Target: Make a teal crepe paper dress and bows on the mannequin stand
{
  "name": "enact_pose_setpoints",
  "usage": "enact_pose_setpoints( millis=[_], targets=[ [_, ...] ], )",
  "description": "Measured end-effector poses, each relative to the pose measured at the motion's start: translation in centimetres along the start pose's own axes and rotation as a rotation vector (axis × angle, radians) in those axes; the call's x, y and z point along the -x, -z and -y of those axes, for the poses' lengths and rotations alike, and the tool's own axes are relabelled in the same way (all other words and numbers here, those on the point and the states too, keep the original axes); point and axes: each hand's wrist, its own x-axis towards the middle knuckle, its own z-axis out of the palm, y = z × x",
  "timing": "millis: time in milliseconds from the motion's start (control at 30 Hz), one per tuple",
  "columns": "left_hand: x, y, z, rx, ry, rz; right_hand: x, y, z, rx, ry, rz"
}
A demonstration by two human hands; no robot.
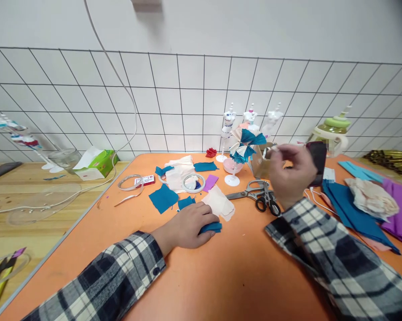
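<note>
My left hand [194, 225] rests on the orange table, its fingers curled over a folded piece of blue crepe paper [211, 228]. Raised at the right, my right hand [291, 171] is closed in a pinch; a small whitish strip [267, 151] shows at its fingertips, too small to name surely. Just left of that hand stands a mini dress form [242, 145] with blue and cream paper ruffles on a white stand. Below lie scissors [254, 191] and smaller black-handled scissors [267, 205]. Cream paper pieces [220, 203] and a blue square [163, 199] lie beyond my left hand.
A tape roll [194, 183] lies among the scraps. More dress forms [228, 120] stand against the tiled wall. Right of my right hand are a phone [317, 162], folded blue paper [351, 209], purple paper [399, 214] and a green-lidded bottle [333, 131]. A tissue pack [102, 162] sits left.
</note>
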Motion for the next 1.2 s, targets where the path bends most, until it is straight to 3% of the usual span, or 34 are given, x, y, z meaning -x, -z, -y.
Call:
enact_pose_setpoints(
  millis=[33, 100, 200, 267, 367, 500, 567, 667, 733, 833, 900, 1000, 1133, 1200],
  targets=[
    [0.0, 0.0, 0.0, 0.005, 0.002, -0.003, -1.1, 0.4, -1.6, 0.064, -0.061, -0.059],
    [0.0, 0.0, 0.1, 0.014, 0.002, -0.008, -2.9, 0.7, -4.8, 0.23, -0.121, -0.013],
    [0.0, 0.1, 0.1, 0.022, 0.0, -0.006, -4.0, 0.3, -8.9, 0.494, -0.192, 0.227],
    [0.0, 0.1, 0.1, 0.023, 0.004, -0.004, -3.9, 0.0, -10.7, 0.551, -0.183, 0.415],
    [0.0, 0.1, 0.1, 0.017, 0.001, 0.0, -3.5, -0.1, -11.5, 0.542, -0.158, 0.47],
    [0.1, -0.1, 0.2, -0.012, -0.021, -0.009, -2.7, 0.6, -8.0, 0.46, -0.097, 0.284],
    [0.1, -0.1, 0.3, -0.042, -0.075, -0.02, -1.2, 1.1, -4.6, 0.314, -0.016, 0.302],
    [0.1, 0.0, 0.3, -0.105, -0.166, -0.032, 2.9, 1.5, 0.6, 0.072, 0.144, 0.686],
    [0.3, 0.3, 0.3, -0.159, -0.15, -0.061, 5.9, 1.6, 2.9, 0.043, 0.19, 0.923],
    [0.9, 1.0, 0.7, -0.187, -0.105, -0.129, 8.9, 1.6, 4.4, 0.104, 0.265, 1.178],
    [1.4, 1.5, 1.4, -0.104, -0.128, -0.228, 9.6, 1.7, 4.5, 0.133, 0.288, 1.249],
    [2.1, 2.0, 3.1, -0.032, 0.052, -0.512, 9.6, 2.2, 4.8, 0.114, 0.302, 1.259],
    [3.3, 3.0, 6.7, -0.191, 0.384, -0.757, 9.6, 3.2, 5.6, 0.046, 0.31, 1.248],
    [4.9, 4.1, 8.7, -0.315, 0.517, -0.81, 9.5, 3.6, 5.6, 0.009, 0.33, 1.249]
  ],
)
